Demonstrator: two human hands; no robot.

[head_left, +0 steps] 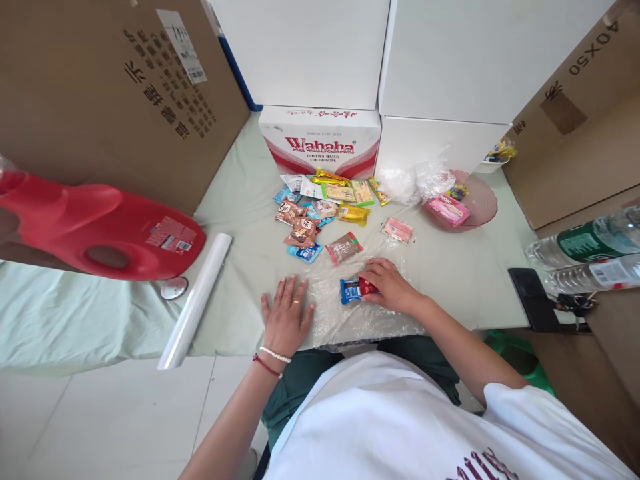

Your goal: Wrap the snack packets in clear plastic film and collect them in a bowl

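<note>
My right hand (387,285) is closed on a small red snack packet (367,286), beside a blue-wrapped snack (351,291). Both packets are over a sheet of clear plastic film (333,320) spread at the table's front edge. Flat on the table at the film's left edge lies my left hand (287,317), fingers spread and nothing in it. Just beyond the film are a brown packet (345,248) and a pink packet (399,230). A pile of wrapped snacks (303,231), in brown, blue, yellow and white wrappers, lies farther back.
A roll of plastic film (196,300) lies left, near a large red jug (100,227). Behind the snacks stands a Wahaha box (320,143). A pink glass bowl (483,203) holds a pink package. Plastic bottles (595,237) and a black phone (534,300) are at right.
</note>
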